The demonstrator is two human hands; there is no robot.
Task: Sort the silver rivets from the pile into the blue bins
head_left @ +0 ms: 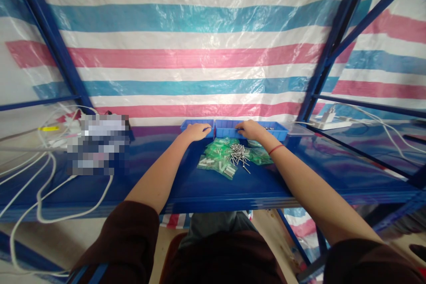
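My left hand [199, 132] is over the small blue plastic bin [183, 127], its fingers curled near the bin's right side. Whatever they hold, if anything, is hidden. My right hand [250, 129] reaches over the longer blue bin [278, 132] beside it, fingertips bent together at its left half; I cannot make out anything between them. A few small metal pieces show in that bin. In front of both bins lies a loose pile of shiny metal screws or pins [238, 154]. Clear green plastic bags [219, 147] with metal cylinders [229, 170] lie around and under the pile.
Everything stands on a blue metal shelf [149, 186] backed by a striped plastic sheet [199, 57]. White cables [49, 186] trail at the left beside a blurred-out object [100, 144]. At the right are a power strip [333, 120] and a clear plastic lid [299, 130].
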